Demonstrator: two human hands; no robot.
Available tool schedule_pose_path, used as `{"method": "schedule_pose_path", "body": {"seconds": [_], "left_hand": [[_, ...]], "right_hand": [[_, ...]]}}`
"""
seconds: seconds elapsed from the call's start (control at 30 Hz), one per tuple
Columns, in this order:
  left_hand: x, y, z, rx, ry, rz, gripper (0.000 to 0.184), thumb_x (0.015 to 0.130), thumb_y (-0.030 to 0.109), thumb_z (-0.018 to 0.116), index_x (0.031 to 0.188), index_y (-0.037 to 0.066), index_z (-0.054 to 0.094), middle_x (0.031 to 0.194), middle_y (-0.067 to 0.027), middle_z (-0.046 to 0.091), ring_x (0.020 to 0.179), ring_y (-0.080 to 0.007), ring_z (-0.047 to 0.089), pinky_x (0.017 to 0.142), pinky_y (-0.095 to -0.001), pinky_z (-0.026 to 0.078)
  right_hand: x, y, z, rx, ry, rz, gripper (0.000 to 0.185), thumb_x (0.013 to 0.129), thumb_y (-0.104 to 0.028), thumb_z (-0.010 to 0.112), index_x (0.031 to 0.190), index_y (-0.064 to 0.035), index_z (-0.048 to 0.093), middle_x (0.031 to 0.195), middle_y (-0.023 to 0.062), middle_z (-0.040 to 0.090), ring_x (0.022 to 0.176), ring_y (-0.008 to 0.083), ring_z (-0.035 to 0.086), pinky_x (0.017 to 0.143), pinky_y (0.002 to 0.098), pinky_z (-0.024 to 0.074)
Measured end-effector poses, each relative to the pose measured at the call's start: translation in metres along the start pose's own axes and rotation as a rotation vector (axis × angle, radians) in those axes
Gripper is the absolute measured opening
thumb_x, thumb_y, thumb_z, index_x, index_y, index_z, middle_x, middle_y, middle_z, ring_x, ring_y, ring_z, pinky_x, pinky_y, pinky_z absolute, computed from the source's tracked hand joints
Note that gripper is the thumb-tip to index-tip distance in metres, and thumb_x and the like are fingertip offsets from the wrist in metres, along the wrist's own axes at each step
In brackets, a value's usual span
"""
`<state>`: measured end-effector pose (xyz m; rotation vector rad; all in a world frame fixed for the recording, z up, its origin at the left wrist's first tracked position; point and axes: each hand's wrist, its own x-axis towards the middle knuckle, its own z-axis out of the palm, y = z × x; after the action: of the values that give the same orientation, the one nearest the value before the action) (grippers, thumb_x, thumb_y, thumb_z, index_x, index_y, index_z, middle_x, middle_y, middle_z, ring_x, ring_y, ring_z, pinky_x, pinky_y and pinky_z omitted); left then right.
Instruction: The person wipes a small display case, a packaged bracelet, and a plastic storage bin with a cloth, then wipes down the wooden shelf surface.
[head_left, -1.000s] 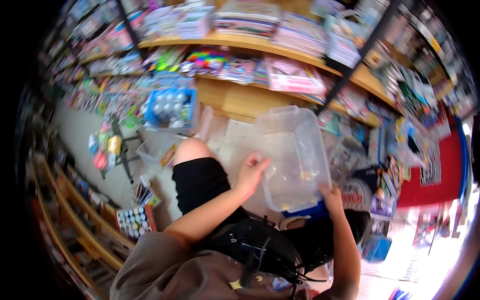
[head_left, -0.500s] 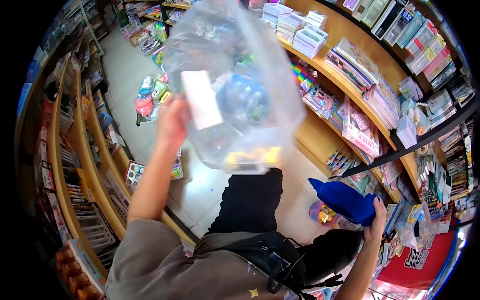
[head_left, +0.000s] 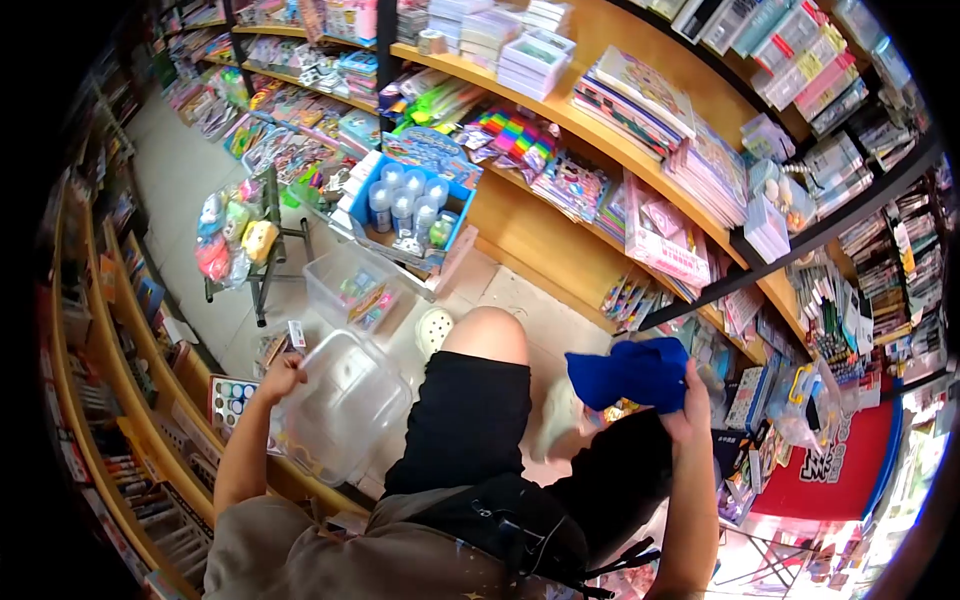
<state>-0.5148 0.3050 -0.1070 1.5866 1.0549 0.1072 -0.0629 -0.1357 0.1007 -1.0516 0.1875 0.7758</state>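
My left hand [head_left: 284, 378] is closed on the rim of a clear plastic bin [head_left: 345, 395], tilted beside my left leg. I see no contents in it. My right hand [head_left: 690, 408] grips a bunched blue cloth [head_left: 630, 375], which hangs out to the left over my right knee. Just beyond the held bin, a second clear bin [head_left: 352, 285] stands on the floor with a few colourful packets inside. Behind that sits a blue display box [head_left: 465, 205] filled with several clear-capped bottles.
A small folding stool [head_left: 265, 265] carries bagged colourful toys [head_left: 235, 235]. Wooden shelves [head_left: 520, 215] with books and stationery curve along the right. More shelving [head_left: 135, 330] runs close by my left arm. A red panel [head_left: 825, 460] stands at the lower right.
The clear bin in my left hand has come down from in front of my view to beside my left leg. My right hand and the blue cloth have shifted left in view.
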Motion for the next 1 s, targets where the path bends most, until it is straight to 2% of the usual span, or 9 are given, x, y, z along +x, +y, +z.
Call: {"method": "schedule_pose_path", "body": {"seconds": [0.27,0.47,0.5,0.6,0.67,0.7,0.8,0.93,1.0], "left_hand": [[0.027,-0.073,0.071,0.054,-0.006,-0.233,0.014,0.059,-0.002,0.057,0.071,0.002,0.062,0.062,0.0036,0.051,0.058,-0.0101,0.046,0.055,-0.0247,0.037],[0.029,-0.225,0.048,0.319,0.199,-0.209,0.008,0.06,0.001,0.055,0.064,0.005,0.05,0.06,-0.0009,0.047,0.059,-0.0127,0.044,0.054,-0.029,0.038],[0.006,-0.137,0.068,0.414,0.285,-0.203,0.014,0.059,0.004,0.056,0.061,0.006,0.042,0.057,-0.0039,0.043,0.058,-0.0137,0.041,0.053,-0.0309,0.037],[-0.005,-0.153,0.061,0.514,0.444,-0.255,0.014,0.059,0.004,0.057,0.062,0.005,0.043,0.057,-0.0032,0.042,0.058,-0.0141,0.041,0.052,-0.0305,0.036],[-0.004,-0.195,0.054,0.137,0.473,-0.39,0.021,0.061,0.001,0.057,0.078,0.003,0.044,0.067,-0.0045,0.046,0.065,-0.0156,0.044,0.059,-0.0296,0.039],[-0.007,-0.231,0.045,-0.15,0.474,-0.38,0.032,0.062,-0.001,0.056,0.093,0.001,0.047,0.076,-0.0066,0.049,0.071,-0.0168,0.047,0.065,-0.0293,0.042],[-0.016,-0.203,0.048,0.465,0.412,-0.457,0.057,0.072,-0.004,0.055,0.126,-0.004,0.036,0.11,-0.014,0.053,0.101,-0.0234,0.054,0.087,-0.0301,0.042],[-0.027,-0.158,0.081,0.541,0.564,-0.402,0.045,0.083,0.004,0.053,0.125,-0.004,0.04,0.117,-0.0132,0.053,0.106,-0.0223,0.052,0.091,-0.0308,0.04],[-0.012,-0.145,0.093,0.479,0.651,-0.299,0.042,0.085,0.003,0.051,0.125,-0.004,0.039,0.122,-0.0143,0.049,0.112,-0.0233,0.049,0.095,-0.0314,0.036]], "right_hand": [[0.14,0.042,-0.035,-0.009,0.167,0.24,0.041,0.098,-0.034,0.028,0.115,-0.0034,0.049,0.111,0.0128,0.058,0.101,0.0276,0.055,0.089,0.0425,0.0438],[0.241,0.043,-0.032,0.029,0.105,0.032,0.038,0.098,-0.033,0.029,0.109,-0.005,0.053,0.103,0.0085,0.061,0.092,0.0234,0.058,0.081,0.0359,0.0473],[0.26,0.045,-0.034,0.042,0.121,-0.006,0.038,0.098,-0.032,0.029,0.109,-0.0047,0.053,0.103,0.0084,0.061,0.092,0.0238,0.058,0.081,0.0364,0.0473],[0.316,0.059,-0.044,0.047,0.152,-0.156,0.026,0.096,-0.022,0.038,0.117,-0.008,0.045,0.104,0.0073,0.058,0.086,0.0216,0.058,0.079,0.034,0.0465],[0.36,0.081,-0.061,-0.014,0.134,-0.265,0.029,0.095,-0.016,0.042,0.123,-0.0111,0.039,0.104,0.0066,0.056,0.084,0.0201,0.057,0.078,0.0317,0.0459],[0.377,0.091,-0.065,-0.216,0.211,-0.194,0.041,0.092,-0.012,0.047,0.129,-0.0149,0.031,0.106,0.0049,0.051,0.086,0.018,0.054,0.078,0.0327,0.0451],[0.434,0.133,-0.077,-1.433,0.344,-0.346,0.07,0.084,-0.04,0.057,0.139,-0.0155,0.022,0.14,0.0179,0.029,0.124,0.0314,0.036,0.096,0.0456,0.0354],[0.509,0.178,-0.085,-1.593,0.398,-0.251,0.088,0.074,-0.063,0.055,0.141,-0.0195,0.019,0.14,0.036,0.01,0.128,0.05,0.018,0.102,0.0487,0.0258],[0.54,0.211,-0.102,-1.823,0.571,-0.386,0.085,0.073,-0.065,0.055,0.14,-0.0242,0.022,0.139,0.0343,0.013,0.125,0.0496,0.022,0.1,0.0526,0.0253]]}}
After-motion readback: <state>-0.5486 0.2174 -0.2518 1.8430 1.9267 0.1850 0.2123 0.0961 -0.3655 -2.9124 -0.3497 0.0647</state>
